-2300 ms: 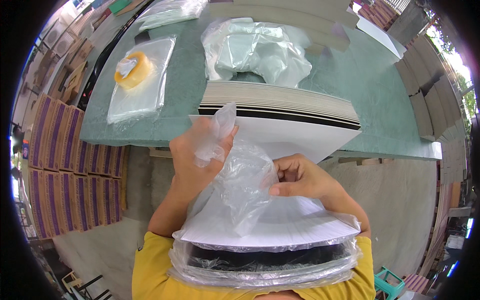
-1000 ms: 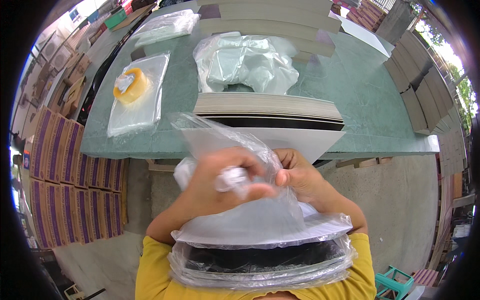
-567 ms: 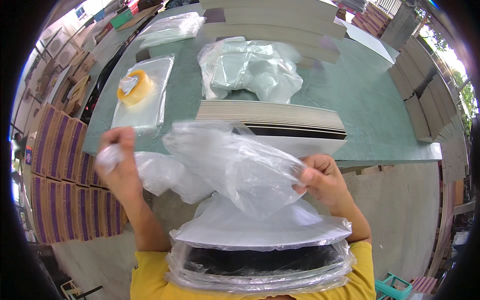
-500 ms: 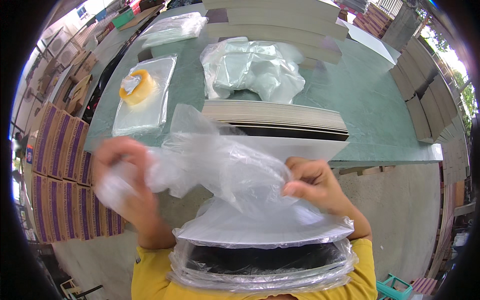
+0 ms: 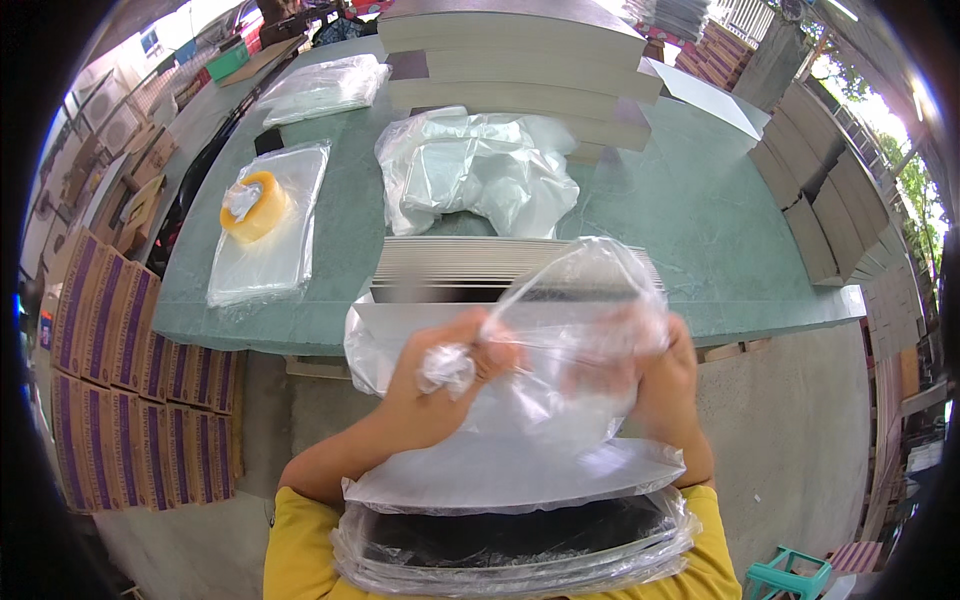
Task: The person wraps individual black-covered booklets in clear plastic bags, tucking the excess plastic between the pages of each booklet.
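Observation:
A clear plastic bag [image 5: 565,330] is spread open in front of me, just above a wrapped stack of flat boards [image 5: 515,535] that rests on my lap. My left hand [image 5: 440,375] grips a bunched corner of the bag. My right hand [image 5: 665,375] holds the bag's other side and shows blurred through the film. Beyond the bag, a stack of flat white sheets [image 5: 450,268] lies at the near edge of the green table [image 5: 700,230].
A heap of empty clear bags [image 5: 475,180] lies mid-table. A yellow tape roll [image 5: 255,205] sits on a flat clear packet at the left. Tall stacks of boards [image 5: 520,45] stand at the back. Purple cartons [image 5: 120,380] stand at the left; a teal stool [image 5: 785,575] is lower right.
My left hand, which had swung out to the left with the bag's corner, has come back to the middle. The bag is now pulled open in front of both hands.

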Motion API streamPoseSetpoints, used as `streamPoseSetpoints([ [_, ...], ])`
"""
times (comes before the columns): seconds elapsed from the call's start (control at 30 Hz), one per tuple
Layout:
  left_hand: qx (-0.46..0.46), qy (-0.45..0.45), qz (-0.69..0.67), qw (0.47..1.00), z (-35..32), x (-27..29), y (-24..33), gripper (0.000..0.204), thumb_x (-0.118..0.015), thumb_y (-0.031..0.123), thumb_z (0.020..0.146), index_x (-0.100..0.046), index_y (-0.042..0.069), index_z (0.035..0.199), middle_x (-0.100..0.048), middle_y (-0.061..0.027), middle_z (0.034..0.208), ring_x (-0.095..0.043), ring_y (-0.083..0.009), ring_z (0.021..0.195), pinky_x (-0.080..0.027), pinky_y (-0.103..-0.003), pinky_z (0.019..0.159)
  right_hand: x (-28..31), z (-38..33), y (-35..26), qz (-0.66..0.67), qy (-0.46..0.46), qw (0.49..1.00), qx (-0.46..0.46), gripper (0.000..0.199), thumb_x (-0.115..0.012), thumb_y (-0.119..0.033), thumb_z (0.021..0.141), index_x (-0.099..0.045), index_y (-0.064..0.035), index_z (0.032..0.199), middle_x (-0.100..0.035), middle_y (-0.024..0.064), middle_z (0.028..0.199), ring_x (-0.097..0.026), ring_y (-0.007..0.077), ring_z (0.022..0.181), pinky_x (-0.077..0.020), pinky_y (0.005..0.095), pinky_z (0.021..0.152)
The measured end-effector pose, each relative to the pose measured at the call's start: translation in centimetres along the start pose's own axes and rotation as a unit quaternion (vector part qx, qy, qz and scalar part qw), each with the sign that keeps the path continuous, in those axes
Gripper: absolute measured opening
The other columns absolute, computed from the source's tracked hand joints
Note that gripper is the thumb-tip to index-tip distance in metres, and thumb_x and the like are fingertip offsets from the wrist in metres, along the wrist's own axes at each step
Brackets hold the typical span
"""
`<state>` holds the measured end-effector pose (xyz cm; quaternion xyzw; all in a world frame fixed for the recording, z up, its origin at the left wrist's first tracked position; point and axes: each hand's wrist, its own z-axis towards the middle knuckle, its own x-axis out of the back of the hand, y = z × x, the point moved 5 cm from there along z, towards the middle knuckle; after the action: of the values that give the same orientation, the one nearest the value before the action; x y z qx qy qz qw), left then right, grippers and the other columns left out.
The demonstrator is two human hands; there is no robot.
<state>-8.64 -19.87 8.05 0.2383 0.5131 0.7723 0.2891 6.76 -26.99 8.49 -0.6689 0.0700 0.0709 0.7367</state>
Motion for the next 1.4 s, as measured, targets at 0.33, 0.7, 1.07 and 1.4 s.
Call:
streamPoseSetpoints([
  [0.33, 0.1, -0.259, -0.084, 0.957, 0.2, 0.1, -1.3, 0.024, -0.055, 0.024, 0.084, -0.057, 0.001, 0.091, -0.055, -0.001, 0.073, -0.046, -0.0066, 0.063, -0.039, -0.022, 0.054, -1.5, -0.7, -1.3, 0.057, -0.093, 0.992, -0.07, 0.017, -0.058, -0.017, 0.078, -0.06, 0.0004, 0.077, -0.057, 0.0046, 0.067, -0.055, 0.012, 0.058, -0.043, 0.0276, 0.052],
  [0.7, 0.096, -0.424, 0.454, 0.778, -2.7, -1.6, -3.1, 0.016, -0.056, 0.006, 0.065, -0.051, 0.003, 0.081, -0.057, -0.012, 0.079, -0.057, -0.0312, 0.078, -0.046, -0.039, 0.063, 0.7, -2.2, 3.3, -0.677, -0.259, 0.679, -0.117, 0.025, -0.056, -0.026, 0.075, -0.059, -0.0014, 0.074, -0.058, 0.0159, 0.073, -0.056, 0.0323, 0.074, -0.0445, 0.039, 0.068],
  [1.07, 0.063, -0.569, 0.382, 0.726, -6.0, -3.9, -3.8, 0.016, -0.053, 0.015, 0.069, -0.052, 0.002, 0.078, -0.058, -0.0141, 0.074, -0.059, -0.0302, 0.072, -0.047, -0.042, 0.059, 1.7, -3.1, 3.0, -0.739, -0.181, 0.646, -0.059, 0.014, -0.053, -0.016, 0.074, -0.062, -0.0059, 0.078, -0.059, 0.0088, 0.085, -0.054, 0.027, 0.087, -0.0419, 0.0381, 0.077],
  [1.4, 0.122, -0.437, 0.595, 0.663, -5.6, 2.5, -8.0, 0.012, -0.052, 0.007, 0.067, -0.056, 0.001, 0.077, -0.06, -0.014, 0.077, -0.06, -0.0257, 0.07, -0.048, -0.035, 0.053, 0.6, -4.5, 7.3, -0.495, -0.439, 0.722, -0.202, 0.027, -0.054, -0.028, 0.08, -0.056, -0.0019, 0.075, -0.057, 0.015, 0.077, -0.055, 0.0304, 0.069, -0.0425, 0.0378, 0.061],
])
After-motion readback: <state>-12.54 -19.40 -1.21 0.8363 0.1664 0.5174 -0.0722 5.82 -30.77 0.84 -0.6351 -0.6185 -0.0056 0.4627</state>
